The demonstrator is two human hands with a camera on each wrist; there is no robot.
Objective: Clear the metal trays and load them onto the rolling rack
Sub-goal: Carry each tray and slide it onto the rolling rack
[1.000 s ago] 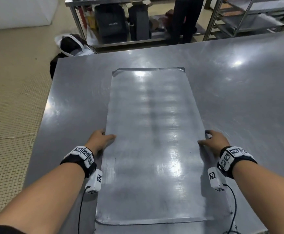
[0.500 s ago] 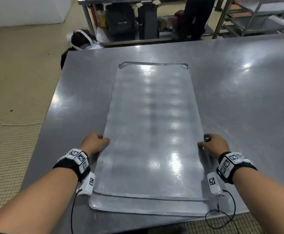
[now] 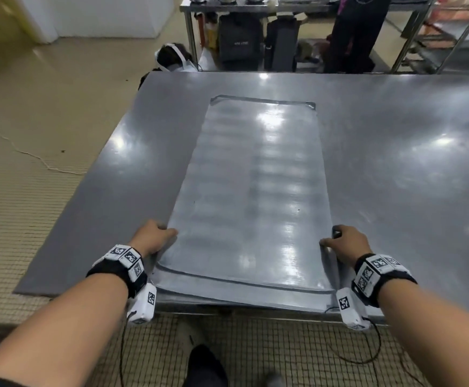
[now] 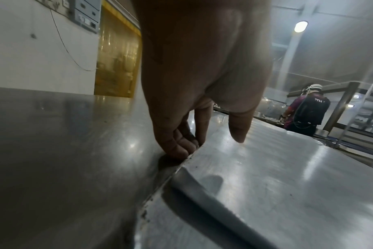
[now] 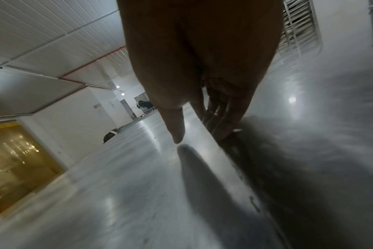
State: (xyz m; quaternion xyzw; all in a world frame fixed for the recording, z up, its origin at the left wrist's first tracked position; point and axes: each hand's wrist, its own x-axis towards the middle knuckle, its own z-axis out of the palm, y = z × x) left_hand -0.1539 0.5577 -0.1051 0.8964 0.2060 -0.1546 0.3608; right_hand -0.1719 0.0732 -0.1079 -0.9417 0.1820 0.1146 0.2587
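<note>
A long flat metal tray (image 3: 255,191) lies lengthwise on the steel table (image 3: 395,163), its near end jutting past the table's front edge. My left hand (image 3: 160,233) grips the tray's left long edge near that end, thumb on top and fingers (image 4: 181,146) curled down at the rim. My right hand (image 3: 336,238) holds the right long edge the same way. In the right wrist view its thumb points down over the tray (image 5: 138,168) while the fingers (image 5: 219,128) wrap the rim. In the left wrist view the tray (image 4: 266,176) shows its raised edge.
Behind the table stands a steel shelf unit (image 3: 241,32) with dark bags, and a person (image 3: 356,32) stands by it. A metal rack (image 3: 451,37) is at the back right. A white-strapped bag (image 3: 174,60) and a cord (image 3: 32,155) lie on the floor to the left.
The tray has slid toward me along the table, and its near end now sticks out over the front edge. Both hands have kept their hold on its sides.
</note>
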